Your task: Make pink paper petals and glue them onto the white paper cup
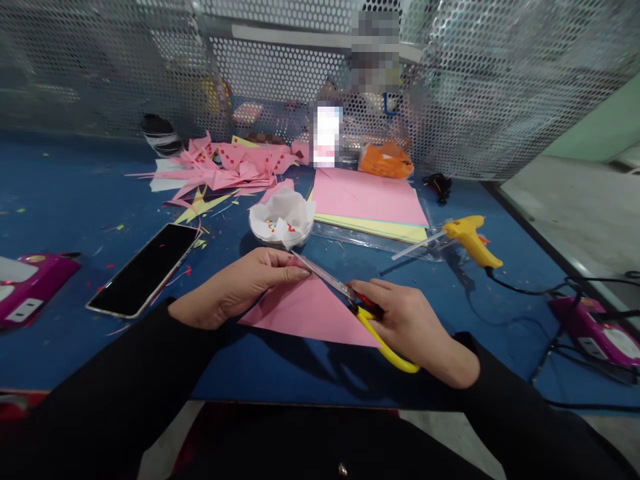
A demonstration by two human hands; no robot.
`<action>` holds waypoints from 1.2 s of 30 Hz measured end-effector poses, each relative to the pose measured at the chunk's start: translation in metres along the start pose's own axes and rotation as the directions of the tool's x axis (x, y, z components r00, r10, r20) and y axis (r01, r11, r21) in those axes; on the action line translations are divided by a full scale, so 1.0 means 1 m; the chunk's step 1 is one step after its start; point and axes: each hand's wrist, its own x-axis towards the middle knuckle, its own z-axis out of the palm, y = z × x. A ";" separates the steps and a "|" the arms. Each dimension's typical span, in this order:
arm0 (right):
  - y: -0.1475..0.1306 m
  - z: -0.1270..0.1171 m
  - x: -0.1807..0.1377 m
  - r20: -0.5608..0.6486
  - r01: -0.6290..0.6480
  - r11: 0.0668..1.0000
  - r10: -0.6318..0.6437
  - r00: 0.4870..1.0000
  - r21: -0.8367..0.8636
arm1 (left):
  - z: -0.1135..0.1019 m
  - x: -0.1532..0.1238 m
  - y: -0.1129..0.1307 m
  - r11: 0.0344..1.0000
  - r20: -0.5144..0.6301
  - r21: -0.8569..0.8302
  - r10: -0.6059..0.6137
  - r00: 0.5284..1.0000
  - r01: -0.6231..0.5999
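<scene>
My left hand (255, 280) pinches the top corner of a pink sheet of paper (310, 310), thumb on its near face. The sheet looks folded or cut to a triangle, its long edge toward me. My right hand (407, 320) is closed around scissors (387, 343) with yellow and dark handles. Their metal blades lie along the sheet's upper right edge, tips close to my left thumb. I cannot tell whether the blades are parted. Just beyond my left hand stands a paper-lined bowl (283, 217) with small coloured bits in it.
A phone (145, 270) lies left, near a purple power strip (37, 287). Pink paper scraps (235, 163) pile up behind. Stacked coloured sheets (370, 200) and an orange bundle (386, 160) sit at the back. A yellow glue gun (473, 240) and its cord lie right, near another power strip (597, 327).
</scene>
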 end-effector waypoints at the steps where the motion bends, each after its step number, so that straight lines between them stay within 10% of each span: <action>1: 0.000 0.000 0.000 -0.020 0.001 1.000 0.000 1.000 0.016 | 0.000 0.000 0.000 1.000 -0.013 -0.003 -0.010 1.000 0.010; 17: 0.010 -0.004 0.020 -0.301 -0.158 0.850 0.343 0.890 0.502 | -0.006 -0.004 0.003 0.996 -0.100 -0.069 0.042 0.994 -0.049; 24: 0.014 -0.053 0.105 -0.303 -0.373 0.899 0.298 0.905 -0.229 | -0.006 -0.002 0.002 0.983 -0.173 -0.157 0.067 0.983 -0.095; 29: 0.035 -0.048 0.157 -0.275 -0.419 0.852 0.340 0.899 -0.314 | -0.007 0.000 0.002 0.952 -0.207 -0.269 0.090 0.974 -0.146; 36: 0.039 -0.038 0.152 -0.247 -0.417 0.856 0.352 0.903 -0.306 | -0.007 0.001 0.003 0.934 -0.197 -0.307 0.124 0.973 -0.181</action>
